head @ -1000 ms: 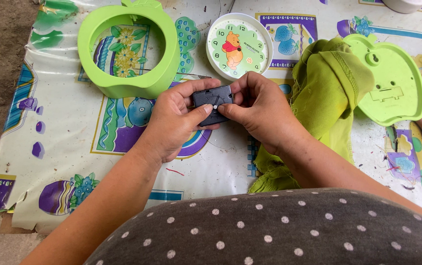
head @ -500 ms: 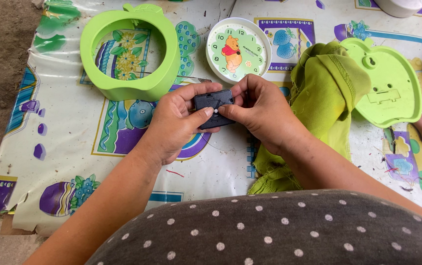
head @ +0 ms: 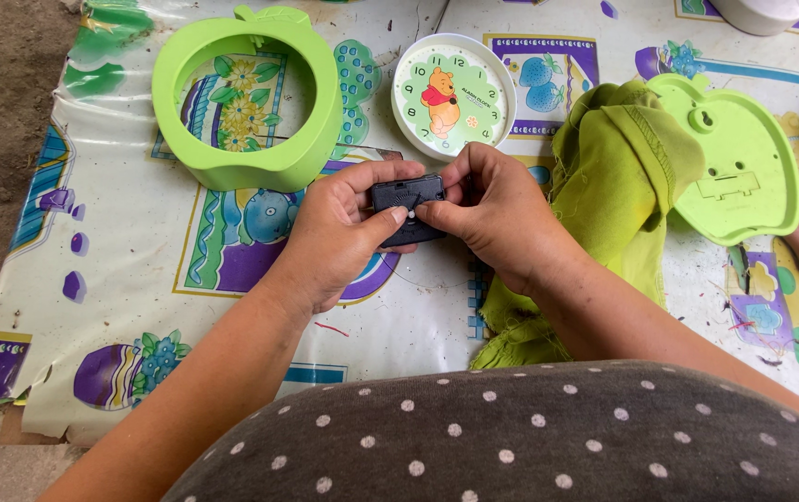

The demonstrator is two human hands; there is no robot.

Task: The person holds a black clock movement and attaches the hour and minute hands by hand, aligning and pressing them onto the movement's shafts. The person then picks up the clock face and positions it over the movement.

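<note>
At the far left bare ground shows past the edge of the cloth (head: 93,307) that covers the bench; on it lies the green frame (head: 249,98), open side up, so the cloth's pattern shows through it; our left hand (head: 339,232) curls round the black module (head: 406,206), thumb on its face, and our right hand (head: 492,212) closes on its other end, fingertips pinching at the edge, so we judge the two grip it between them just above the cloth, near the middle; behind it the dial (head: 453,95) lies face up; further right a green rag (head: 618,186) is heaped beside the back plate (head: 739,158); what the fingers work on the module we cannot make out; things at the right edge are cut off.
</note>
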